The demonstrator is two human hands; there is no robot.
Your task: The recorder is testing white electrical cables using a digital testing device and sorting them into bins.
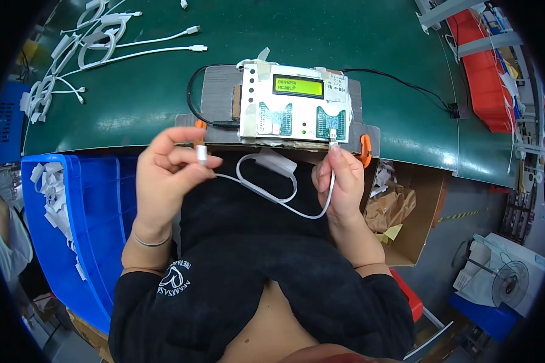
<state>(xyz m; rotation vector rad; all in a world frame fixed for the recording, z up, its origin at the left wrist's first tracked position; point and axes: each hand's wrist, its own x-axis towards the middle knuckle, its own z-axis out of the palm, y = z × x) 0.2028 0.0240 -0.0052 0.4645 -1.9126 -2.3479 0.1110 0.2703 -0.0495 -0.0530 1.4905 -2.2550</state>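
Observation:
A white box-shaped cable tester [263, 85] with a lit yellow-green display and two green circuit boards stands at the table's front edge. My right hand [340, 181] pinches one plug of a white USB cable [309, 216] at the tester's right-hand board; whether the plug is fully seated I cannot tell. Between thumb and fingers, my left hand [175, 169] grips the cable's other plug [201, 155], left of the tester and apart from it. The cable's middle hangs in a loop between my hands, with a white paper band [276, 162] round it. A small green light glows on the tester.
More white cables [106, 45] lie at the far left of the green table [236, 30]. A blue bin [103, 199] with white scraps is below left, a cardboard box [415, 236] with brown paper below right. Orange clamps [365, 150], a red tray [481, 78] and a fan [508, 283] also show.

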